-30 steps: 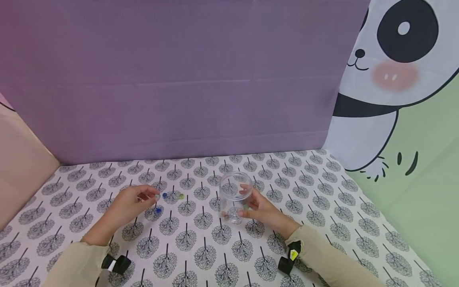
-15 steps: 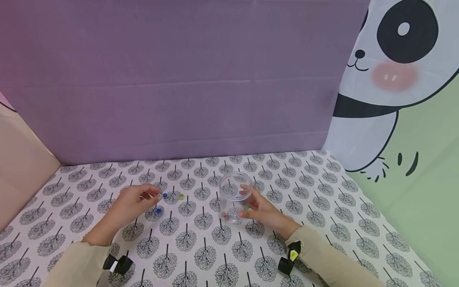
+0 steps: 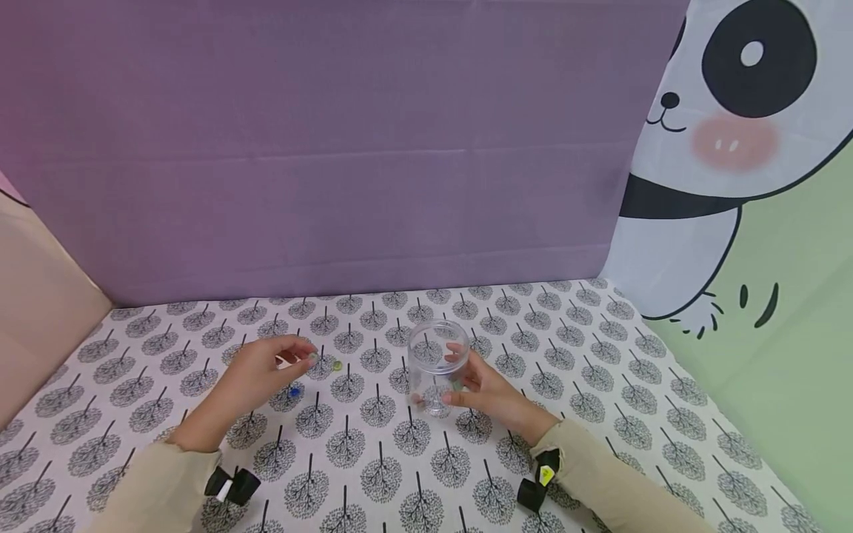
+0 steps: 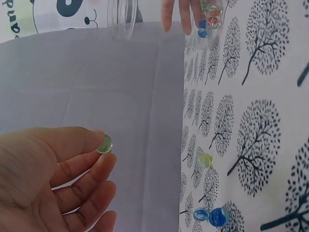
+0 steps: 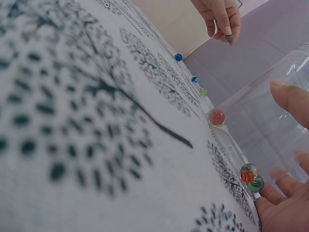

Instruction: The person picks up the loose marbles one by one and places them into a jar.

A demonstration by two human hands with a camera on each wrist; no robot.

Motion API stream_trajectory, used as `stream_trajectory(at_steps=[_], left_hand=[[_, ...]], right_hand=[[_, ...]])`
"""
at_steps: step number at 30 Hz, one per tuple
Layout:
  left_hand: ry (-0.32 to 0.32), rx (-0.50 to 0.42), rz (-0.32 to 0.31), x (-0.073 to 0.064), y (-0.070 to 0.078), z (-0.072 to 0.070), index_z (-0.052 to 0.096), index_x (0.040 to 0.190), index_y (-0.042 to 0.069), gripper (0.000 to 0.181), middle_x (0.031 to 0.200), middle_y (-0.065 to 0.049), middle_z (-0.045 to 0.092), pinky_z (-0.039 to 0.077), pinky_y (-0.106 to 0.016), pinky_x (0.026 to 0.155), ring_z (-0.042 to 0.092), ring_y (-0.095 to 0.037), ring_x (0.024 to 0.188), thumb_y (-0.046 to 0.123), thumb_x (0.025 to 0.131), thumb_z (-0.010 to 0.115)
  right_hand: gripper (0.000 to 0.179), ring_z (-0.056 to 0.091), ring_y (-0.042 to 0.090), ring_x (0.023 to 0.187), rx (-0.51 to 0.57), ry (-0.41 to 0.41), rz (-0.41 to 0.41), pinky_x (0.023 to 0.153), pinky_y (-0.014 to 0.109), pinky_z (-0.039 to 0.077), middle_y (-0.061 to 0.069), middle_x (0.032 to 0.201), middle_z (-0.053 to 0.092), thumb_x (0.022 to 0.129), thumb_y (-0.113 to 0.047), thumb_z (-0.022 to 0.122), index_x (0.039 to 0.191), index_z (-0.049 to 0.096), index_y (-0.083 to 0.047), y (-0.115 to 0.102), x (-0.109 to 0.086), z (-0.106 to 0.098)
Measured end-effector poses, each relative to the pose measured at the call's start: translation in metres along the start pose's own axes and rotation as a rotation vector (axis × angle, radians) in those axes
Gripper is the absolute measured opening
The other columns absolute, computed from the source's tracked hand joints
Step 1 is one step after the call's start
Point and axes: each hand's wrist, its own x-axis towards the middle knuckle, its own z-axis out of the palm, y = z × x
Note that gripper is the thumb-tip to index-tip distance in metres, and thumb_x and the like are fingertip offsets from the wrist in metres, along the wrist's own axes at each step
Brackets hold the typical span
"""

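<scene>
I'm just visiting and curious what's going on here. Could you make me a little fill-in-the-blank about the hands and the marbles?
1. The left hand pinches one ____ marble.
2. The right hand holds a clear ____ on the tablecloth.
3. Left on the cloth are a yellow-green marble and ____ blue marbles.
4. The jar has no ____ on it.

Missing words: green; jar; two; lid

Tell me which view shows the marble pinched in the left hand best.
The left wrist view: the green marble sits large and sharp between thumb and fingertip of the left hand. The head view shows a tiny speck; the right wrist view, a small distant dot.
</scene>
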Motion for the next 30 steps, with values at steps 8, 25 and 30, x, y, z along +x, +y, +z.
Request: stream_trajectory(at_steps=[8,25,30], left_hand=[[-0.005,-0.012,0.019,0.005,0.007,0.003,0.069,0.103,0.006,0.017,0.094,-0.002,0.069,0.050,-0.041,0.077,0.061,-0.019,0.085,0.012,0.087,0.066],[-0.017,-0.051,0.056,0.013,0.023,0.009,0.068,0.104,0.005,0.018,0.095,-0.001,0.069,0.050,-0.035,0.075,0.060,-0.016,0.084,0.013,0.087,0.066],[-0.018,-0.079,0.058,0.017,0.031,0.010,0.068,0.105,0.006,0.019,0.099,-0.004,0.068,0.050,-0.038,0.077,0.060,-0.017,0.086,0.014,0.088,0.066]], right_hand=[[0.086,0.029,0.040,0.136,0.007,-0.007,0.007,0.110,0.051,0.024,0.023,0.149,0.028,0.081,-0.022,0.074,0.149,0.022,-0.026,0.000,-0.001,0.000],[0.089,0.031,0.037,0.136,0.002,-0.016,0.005,0.109,0.049,0.026,0.022,0.149,0.029,0.080,-0.026,0.075,0.149,0.020,-0.026,-0.001,0.000,0.001],[0.089,0.031,0.038,0.136,-0.002,-0.011,0.010,0.109,0.050,0.026,0.021,0.149,0.029,0.079,-0.026,0.075,0.149,0.020,-0.027,-0.001,0.000,0.000]])
